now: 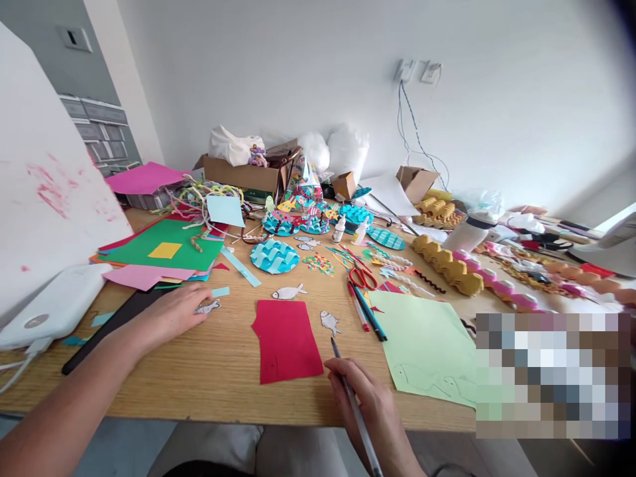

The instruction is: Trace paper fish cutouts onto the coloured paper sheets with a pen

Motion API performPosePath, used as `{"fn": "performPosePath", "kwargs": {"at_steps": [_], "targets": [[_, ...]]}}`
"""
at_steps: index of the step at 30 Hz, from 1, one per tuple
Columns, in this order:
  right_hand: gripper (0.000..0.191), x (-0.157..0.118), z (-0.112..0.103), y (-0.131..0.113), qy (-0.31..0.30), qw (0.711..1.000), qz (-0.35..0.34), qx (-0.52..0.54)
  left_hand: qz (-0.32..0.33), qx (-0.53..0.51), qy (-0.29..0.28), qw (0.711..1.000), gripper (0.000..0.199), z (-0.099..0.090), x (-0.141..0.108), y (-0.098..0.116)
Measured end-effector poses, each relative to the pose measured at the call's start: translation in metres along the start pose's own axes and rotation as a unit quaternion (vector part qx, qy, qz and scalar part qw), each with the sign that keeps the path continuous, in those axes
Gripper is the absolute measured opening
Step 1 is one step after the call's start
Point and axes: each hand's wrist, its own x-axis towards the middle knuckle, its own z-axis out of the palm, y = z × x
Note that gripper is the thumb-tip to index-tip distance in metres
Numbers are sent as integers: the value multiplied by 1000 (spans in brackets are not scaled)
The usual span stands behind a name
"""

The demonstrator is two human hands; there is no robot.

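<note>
My left hand (173,311) rests low on the wooden table, thumb and fingers closed around a small grey paper fish cutout (211,307); part of the cutout is hidden. My right hand (365,394) grips a pen (355,404), its tip pointing toward another grey paper fish (329,322). Between the hands lies a red sheet of paper (288,338) with a small drawn mark near its lower left. A white paper fish (288,292) sits just above this sheet. To the right, a light green sheet (427,338) carries faint fish outlines.
Red-handled scissors (365,277) and several markers (368,311) lie beside the green sheet. Two glue bottles (339,229) stand behind a blue patterned disc (274,256). Coloured paper (149,238) is stacked at left near a white power bank (54,305). Yellow egg carton strips (447,265) lie right.
</note>
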Motion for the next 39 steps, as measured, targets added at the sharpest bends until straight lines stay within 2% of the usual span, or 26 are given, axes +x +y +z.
{"fn": "performPosePath", "kwargs": {"at_steps": [7, 11, 17, 22, 27, 31, 35, 39], "targets": [[23, -1, 2, 0, 18, 1000, 3, -8, 9, -10, -18, 1000, 26, -5, -4, -2], [24, -2, 2, 1, 8, 1000, 3, -4, 9, -6, -21, 1000, 27, -6, -7, -1], [24, -3, 1, 1, -12, 1000, 6, -8, 11, -7, -41, 999, 25, -14, -7, 8], [22, -5, 3, 0, 7, 1000, 5, -25, 13, -2, -31, 999, 21, -21, -5, 14], [23, -6, 2, 1, -11, 1000, 6, -13, 14, -17, -5, 1000, 27, -6, -7, 4], [23, -6, 2, 1, -13, 1000, 12, -3, 6, -37, -14, 999, 35, 4, -11, -1], [23, -7, 3, 2, -17, 1000, 16, -1, 12, -61, -25, 998, 24, -8, -12, 14], [22, -1, 0, 3, 9, 1000, 15, -4, 34, -124, -27, 991, 19, -24, -9, 44]]}}
